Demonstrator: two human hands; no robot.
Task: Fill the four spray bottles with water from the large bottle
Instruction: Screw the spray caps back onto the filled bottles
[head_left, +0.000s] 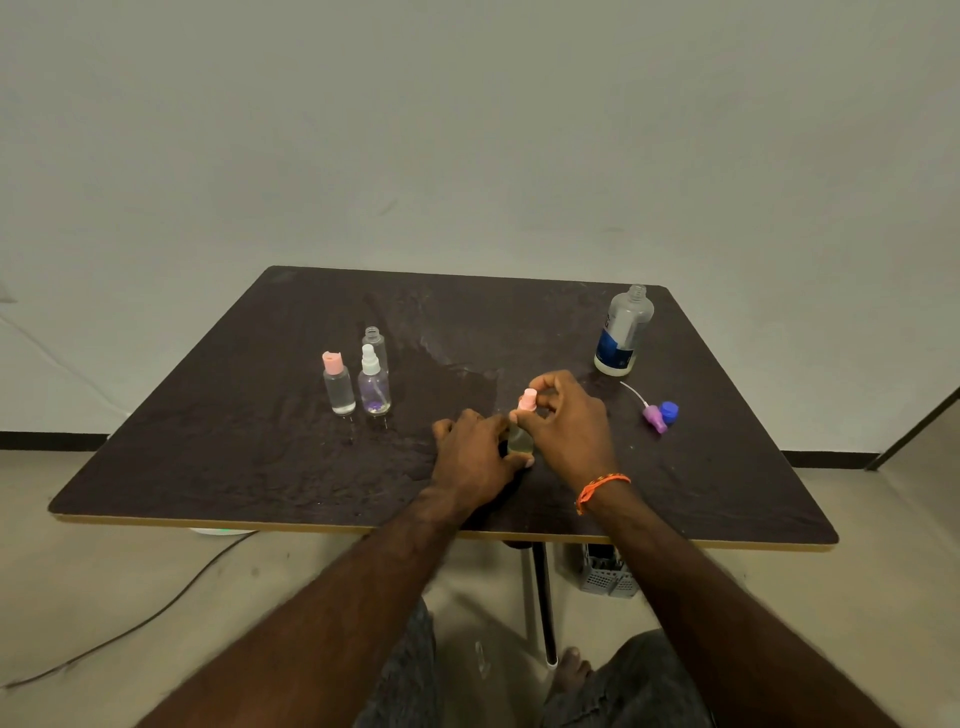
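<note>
My left hand (475, 452) grips a small clear spray bottle (520, 441) standing on the dark table (260, 457). My right hand (563, 423) pinches its pink spray head (528, 401) at the bottle's top. The large bottle (623, 332), uncapped with a blue label, stands at the back right. On the left stand three small bottles: one with a pink flip cap (337, 387), one with a white sprayer (374, 387), and an uncapped one (375, 345) behind them.
A purple spray head with a white tube (653, 417) and a blue cap (669, 411) lie right of my hands. The tabletop looks wet in its middle. A grey basket (608, 577) and a cable (156, 613) are on the floor under the table.
</note>
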